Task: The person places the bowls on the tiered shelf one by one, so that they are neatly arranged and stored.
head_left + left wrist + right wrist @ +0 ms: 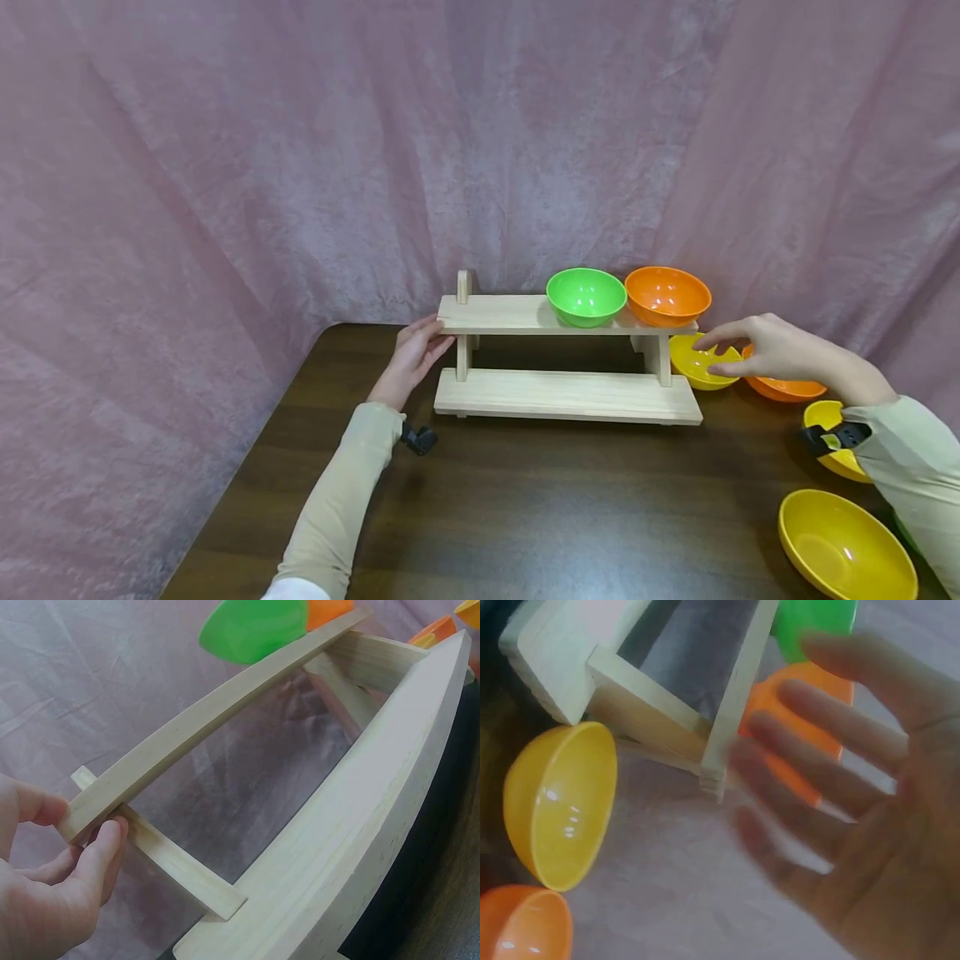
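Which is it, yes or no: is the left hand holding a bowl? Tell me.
No, the left hand grips the left end of the upper wooden shelf.

The shelf (566, 393) is wooden, glossy bowls (587, 293) perhaps plastic.

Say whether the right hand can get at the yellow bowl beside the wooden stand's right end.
Likely yes: the right hand is empty and open, close to the yellow bowl, and nothing visible blocks the way between them; the wooden stand sits to the bowl's left.
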Demonstrator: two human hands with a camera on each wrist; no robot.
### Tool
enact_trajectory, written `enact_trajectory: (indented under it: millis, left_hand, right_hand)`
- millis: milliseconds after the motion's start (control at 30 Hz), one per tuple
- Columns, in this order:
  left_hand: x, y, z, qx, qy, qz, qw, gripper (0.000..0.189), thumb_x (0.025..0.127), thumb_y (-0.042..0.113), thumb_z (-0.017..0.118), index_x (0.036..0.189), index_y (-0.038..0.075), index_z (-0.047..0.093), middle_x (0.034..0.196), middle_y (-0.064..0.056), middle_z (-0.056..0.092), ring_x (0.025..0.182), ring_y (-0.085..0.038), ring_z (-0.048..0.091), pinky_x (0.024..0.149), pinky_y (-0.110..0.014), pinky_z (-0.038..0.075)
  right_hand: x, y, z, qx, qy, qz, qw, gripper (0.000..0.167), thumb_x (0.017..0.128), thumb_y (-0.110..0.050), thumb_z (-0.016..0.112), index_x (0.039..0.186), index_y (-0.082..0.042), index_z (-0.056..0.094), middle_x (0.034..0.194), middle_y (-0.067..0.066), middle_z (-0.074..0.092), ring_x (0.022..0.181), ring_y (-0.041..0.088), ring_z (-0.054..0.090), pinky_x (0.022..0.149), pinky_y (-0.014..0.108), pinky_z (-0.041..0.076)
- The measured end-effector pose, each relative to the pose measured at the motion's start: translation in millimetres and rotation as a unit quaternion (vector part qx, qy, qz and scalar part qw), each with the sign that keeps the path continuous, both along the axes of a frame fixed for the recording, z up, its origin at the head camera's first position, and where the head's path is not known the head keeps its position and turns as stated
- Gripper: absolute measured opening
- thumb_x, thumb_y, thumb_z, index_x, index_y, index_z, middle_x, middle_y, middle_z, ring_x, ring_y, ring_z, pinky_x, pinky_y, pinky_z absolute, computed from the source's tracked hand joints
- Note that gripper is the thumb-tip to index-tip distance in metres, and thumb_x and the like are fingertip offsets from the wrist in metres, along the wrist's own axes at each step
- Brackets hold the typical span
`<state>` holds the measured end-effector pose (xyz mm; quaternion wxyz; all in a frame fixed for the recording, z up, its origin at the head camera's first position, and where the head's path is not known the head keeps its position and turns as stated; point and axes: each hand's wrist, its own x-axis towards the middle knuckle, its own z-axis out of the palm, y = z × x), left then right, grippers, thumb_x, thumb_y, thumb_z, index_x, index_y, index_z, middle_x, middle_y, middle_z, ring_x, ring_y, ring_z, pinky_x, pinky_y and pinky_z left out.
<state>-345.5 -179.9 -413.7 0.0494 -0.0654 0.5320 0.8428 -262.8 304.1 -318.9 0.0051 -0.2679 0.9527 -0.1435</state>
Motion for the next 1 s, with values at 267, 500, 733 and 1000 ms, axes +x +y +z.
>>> enact_trajectory:
  millis: [267, 500, 733, 1000]
  left_hand:
    - [0.3, -0.4, -1.9, -0.008, -0.003, -0.001, 1.0000, 0.051, 0.099, 0.005, 0.049, 0.147, -0.002, 0.034, 0.117, -0.012, 0.052, 0.078, -0.008, 0.063, 0.093, -0.020, 0.056]
    - [-0.2, -0.5, -1.8, -0.002, 0.001, 0.000, 1.0000, 0.052, 0.098, 0.004, 0.049, 0.147, -0.003, 0.033, 0.113, -0.011, 0.053, 0.076, -0.008, 0.063, 0.100, -0.025, 0.052]
    - [0.3, -0.5, -0.7, 0.003, -0.003, 0.008, 1.0000, 0.052, 0.097, 0.003, 0.050, 0.147, -0.002, 0.034, 0.108, -0.008, 0.055, 0.076, -0.008, 0.064, 0.088, -0.020, 0.058]
    - [-0.8, -1.5, -0.7, -0.001, -0.001, 0.003, 1.0000, 0.050, 0.097, 0.003, 0.050, 0.145, -0.003, 0.036, 0.104, -0.007, 0.057, 0.076, -0.009, 0.063, 0.086, -0.019, 0.058]
  right_hand:
    - [-11.6, 11.7, -13.3, 0.021, -0.098, 0.008, 0.9949, 0.046, 0.081, -0.034, 0.077, 0.120, -0.010, 0.068, 0.117, 0.006, 0.069, 0.098, 0.024, 0.066, 0.083, 0.042, 0.058]
    - [-23.1, 20.6, -24.6, 0.040, -0.134, -0.007, 0.9901, 0.058, 0.080, -0.037, 0.077, 0.127, -0.006, 0.061, 0.130, 0.022, 0.059, 0.114, 0.044, 0.056, 0.089, 0.059, 0.052]
    - [-40.0, 22.1, -40.4, 0.064, -0.093, 0.002, 0.9936, 0.080, 0.071, -0.033, 0.084, 0.134, 0.002, 0.051, 0.134, 0.033, 0.049, 0.120, 0.052, 0.045, 0.095, 0.070, 0.041]
    - [-59.5, 20.1, -51.6, 0.078, -0.132, -0.029, 0.9878, 0.104, 0.067, -0.036, 0.086, 0.142, 0.012, 0.033, 0.140, 0.042, 0.032, 0.123, 0.062, 0.031, 0.098, 0.079, 0.031]
